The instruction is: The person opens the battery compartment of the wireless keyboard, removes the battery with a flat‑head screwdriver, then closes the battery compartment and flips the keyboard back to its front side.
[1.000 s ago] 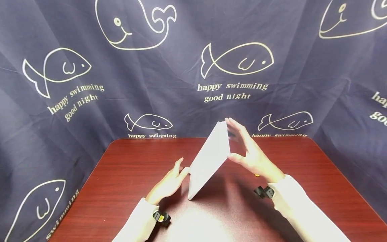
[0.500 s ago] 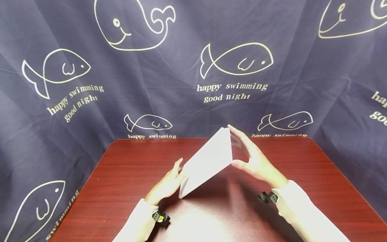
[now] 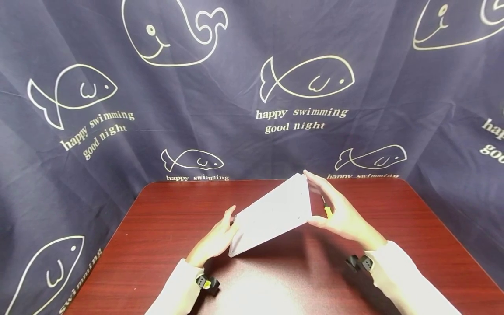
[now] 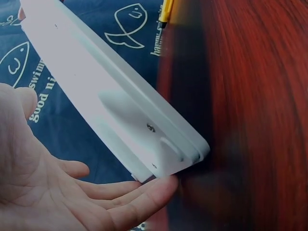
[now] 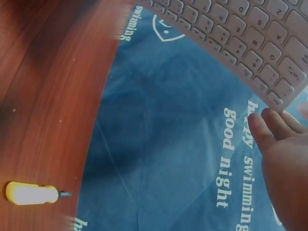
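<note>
Fabric point(image 3: 240, 94) in dark blue, printed with pale outlines of fish and whales and the words "happy swimming good night", is hung beyond the fingers and to either side of them. Below the fingers, a reddish-brown wood-grain bench point(image 3: 169, 210) is seen, brightened by a glare patch on the near side. White sleeves point(image 3: 409, 280) and black wrist devices point(image 3: 208, 284) are worn behind both hands.

A white keyboard point(image 3: 273, 214) is held slantwise between the hands, its underside turned to the head camera, its keys shown in the right wrist view. Its raised end is gripped by the right hand point(image 3: 346, 218), thumb and fingers spread across the two corners. Its lower end is touched by the left hand point(image 3: 214, 243), whose fingers are kept fairly straight; whether the bench is met by that end cannot be told. A yellow-handled tool point(image 5: 31, 194) is laid on the bench near the right fingers.

Compared with half a second earlier, the raised end has been carried lower and farther rightward by the right fingers, so the keyboard is tilted less steeply. The left fingers are left almost unmoved. The tool, hidden then, is now glimpsed through the right hand's gap.
</note>
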`<state>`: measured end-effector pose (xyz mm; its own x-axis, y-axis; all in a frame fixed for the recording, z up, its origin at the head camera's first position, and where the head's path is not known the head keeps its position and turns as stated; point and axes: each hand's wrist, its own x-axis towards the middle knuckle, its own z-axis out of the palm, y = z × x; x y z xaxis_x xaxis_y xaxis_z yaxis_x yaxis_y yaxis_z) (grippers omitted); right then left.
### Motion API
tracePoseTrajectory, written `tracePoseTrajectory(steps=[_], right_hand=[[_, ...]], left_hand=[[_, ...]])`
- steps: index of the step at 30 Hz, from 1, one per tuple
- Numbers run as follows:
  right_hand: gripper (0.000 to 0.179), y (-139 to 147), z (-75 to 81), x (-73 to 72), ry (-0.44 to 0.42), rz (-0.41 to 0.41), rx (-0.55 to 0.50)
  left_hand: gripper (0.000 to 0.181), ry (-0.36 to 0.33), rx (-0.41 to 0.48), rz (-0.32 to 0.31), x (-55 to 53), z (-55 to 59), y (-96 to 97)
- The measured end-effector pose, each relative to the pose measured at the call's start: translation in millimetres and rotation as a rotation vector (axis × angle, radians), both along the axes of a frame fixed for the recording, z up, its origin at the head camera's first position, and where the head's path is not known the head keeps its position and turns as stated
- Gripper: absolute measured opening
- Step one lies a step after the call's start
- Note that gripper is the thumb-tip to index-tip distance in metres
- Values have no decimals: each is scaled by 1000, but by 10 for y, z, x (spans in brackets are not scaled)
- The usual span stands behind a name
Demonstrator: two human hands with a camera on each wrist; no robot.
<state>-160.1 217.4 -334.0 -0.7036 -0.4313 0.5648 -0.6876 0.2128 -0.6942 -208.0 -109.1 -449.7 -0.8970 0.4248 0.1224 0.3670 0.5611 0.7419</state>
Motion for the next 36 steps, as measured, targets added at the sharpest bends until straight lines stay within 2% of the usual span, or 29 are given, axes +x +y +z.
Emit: tracePoseTrajectory(steps=[6, 10, 14, 21, 31, 36], right_hand=[[96, 137, -145, -41, -79, -60, 75], [94, 236, -240, -99, -84, -90, 178], [92, 301, -300, -123, -111, -80, 254], [101, 384, -445, -159, -244, -33, 287], [109, 455, -765, -298, -255, 4, 384], [112, 473, -913, -347, -256, -11, 430]], left_hand=[[61, 7, -9, 6, -4, 4, -38], [60, 12, -16, 25, -1, 15, -83], [58, 27, -19, 34, 12, 30, -148], [58, 42, -46, 72, 24, 36, -245], [55, 36, -88, 96, 34, 40, -283], [55, 38, -122, 107, 49, 59, -282]])
